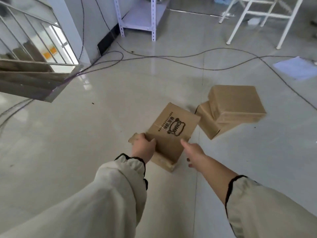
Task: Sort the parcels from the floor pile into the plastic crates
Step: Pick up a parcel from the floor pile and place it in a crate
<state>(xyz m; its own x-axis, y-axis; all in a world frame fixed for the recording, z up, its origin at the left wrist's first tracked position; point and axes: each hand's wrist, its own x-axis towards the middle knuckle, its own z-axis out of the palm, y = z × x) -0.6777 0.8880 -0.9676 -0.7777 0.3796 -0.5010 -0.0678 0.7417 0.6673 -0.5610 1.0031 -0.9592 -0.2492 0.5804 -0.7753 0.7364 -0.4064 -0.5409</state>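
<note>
Parcels are lying on the glossy tiled floor (85,126), and the nearest one, a printed cardboard box (171,133), is sitting tilted with its near end on a second flat carton (164,163) half hidden beneath it. It is looking light and fairly stiff, judging by the thin, flat shape; the cardboard faces should be giving dry friction, though the flap (133,139) sticking out by its near left corner may be bending under a pull. Taking it by both long edges seems safest. The left hand (144,146) is gripping the printed box's near left corner, fingers curled over the edge. The right hand (193,150) is hovering just right of the printed box with fingers spread, grasping nothing. Beyond the printed box and to its right, two plain boxes (235,105) are lying stacked askew. No plastic crates are showing anywhere, and the printed box's far underside and contents are staying hidden. Cables (171,56) are trailing well beyond the printed box.
</note>
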